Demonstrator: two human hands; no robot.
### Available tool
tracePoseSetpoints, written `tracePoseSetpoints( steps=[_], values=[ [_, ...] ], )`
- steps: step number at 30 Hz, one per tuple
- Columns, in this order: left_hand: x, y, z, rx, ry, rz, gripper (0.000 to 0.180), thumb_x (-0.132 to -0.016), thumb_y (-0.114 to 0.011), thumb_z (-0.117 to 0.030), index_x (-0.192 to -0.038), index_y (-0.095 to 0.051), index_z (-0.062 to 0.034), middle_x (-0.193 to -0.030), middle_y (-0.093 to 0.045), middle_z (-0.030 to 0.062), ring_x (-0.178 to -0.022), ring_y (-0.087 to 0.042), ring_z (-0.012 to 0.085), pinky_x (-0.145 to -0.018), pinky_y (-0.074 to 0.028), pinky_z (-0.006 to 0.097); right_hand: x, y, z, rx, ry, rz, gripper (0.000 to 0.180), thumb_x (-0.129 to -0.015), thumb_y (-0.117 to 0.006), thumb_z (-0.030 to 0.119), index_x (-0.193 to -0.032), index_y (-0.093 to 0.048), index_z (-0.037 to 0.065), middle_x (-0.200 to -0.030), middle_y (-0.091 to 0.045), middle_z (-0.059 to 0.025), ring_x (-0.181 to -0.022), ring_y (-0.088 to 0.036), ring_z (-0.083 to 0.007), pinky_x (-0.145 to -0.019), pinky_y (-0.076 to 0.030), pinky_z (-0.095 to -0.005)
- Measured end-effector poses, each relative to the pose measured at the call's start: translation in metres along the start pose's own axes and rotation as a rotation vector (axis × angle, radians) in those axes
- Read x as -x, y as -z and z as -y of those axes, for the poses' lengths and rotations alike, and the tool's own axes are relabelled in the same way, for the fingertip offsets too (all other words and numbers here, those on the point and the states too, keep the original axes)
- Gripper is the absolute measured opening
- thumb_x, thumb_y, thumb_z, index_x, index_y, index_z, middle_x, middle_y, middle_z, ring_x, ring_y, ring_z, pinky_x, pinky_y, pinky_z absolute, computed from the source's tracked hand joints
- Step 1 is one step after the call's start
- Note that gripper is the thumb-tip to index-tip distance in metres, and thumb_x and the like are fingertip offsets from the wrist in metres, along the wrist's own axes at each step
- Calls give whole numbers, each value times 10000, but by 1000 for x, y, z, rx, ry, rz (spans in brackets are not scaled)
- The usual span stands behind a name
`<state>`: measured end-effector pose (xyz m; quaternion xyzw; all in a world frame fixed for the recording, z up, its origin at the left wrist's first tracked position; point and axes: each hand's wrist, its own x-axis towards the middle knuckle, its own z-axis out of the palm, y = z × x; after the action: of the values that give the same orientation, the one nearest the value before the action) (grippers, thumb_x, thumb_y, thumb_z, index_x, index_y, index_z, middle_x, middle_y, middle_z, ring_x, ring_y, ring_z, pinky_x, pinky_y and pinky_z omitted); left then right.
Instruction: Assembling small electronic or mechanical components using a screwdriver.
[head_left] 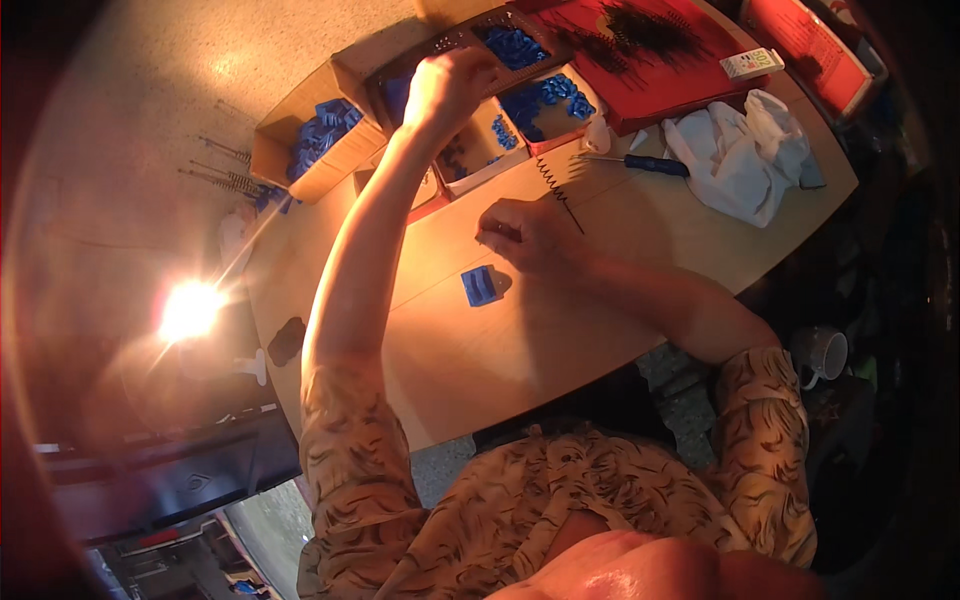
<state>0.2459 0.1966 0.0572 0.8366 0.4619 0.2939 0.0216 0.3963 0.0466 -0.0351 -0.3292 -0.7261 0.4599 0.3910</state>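
Left hand [447, 88] stretched to 12 o'clock, fingers curled over dark tray [470, 35] of blue parts [515, 45]; whether anything is gripped, cannot tell. Right hand [528, 235] resting mid-table [520, 340], pinching thin coiled spring [557, 188]. Blue block [480, 286] just beside at 8 o'clock. Screwdriver [640, 163], white cloth [745, 155] at 2 o'clock.

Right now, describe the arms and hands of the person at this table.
Both arms are bare from above the elbow down to the hands. The left hand and right hand wear no gloves, and no rings, watch or bracelet can be made out. Short sleeves end above the elbows: a loose tan shirt printed with dark leaf-like strokes. Warm light tints everything orange.
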Motion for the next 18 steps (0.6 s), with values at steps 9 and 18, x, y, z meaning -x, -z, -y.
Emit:
tracePoseSetpoints(
  steps=[9, 18],
  values=[
    [-93, -85, 49, -335, 126, 259, 212, -878, -621, -173, -1053, -738, -200, -1040, -723, 120, -1017, -699, 333, -858, -564, 443, -3, -2, -15, -99, 169, -26, 83, -895, -664, 45, -877, -603, -9, -826, -646, -172, -777, -659, -315, -688, -510, -396],
    [-68, -32, 35, -111, 81, 128, 347, -855, -691, -156, -1196, -716, -219, -1111, -716, 131, -973, -716, 295, -827, -577, 425, -4, -4, -12, -99, 104, -38, 39, -908, -628, 31, -914, -610, -3, -795, -668, -158, -723, -682, -311, -652, -528, -403]
  ],
)
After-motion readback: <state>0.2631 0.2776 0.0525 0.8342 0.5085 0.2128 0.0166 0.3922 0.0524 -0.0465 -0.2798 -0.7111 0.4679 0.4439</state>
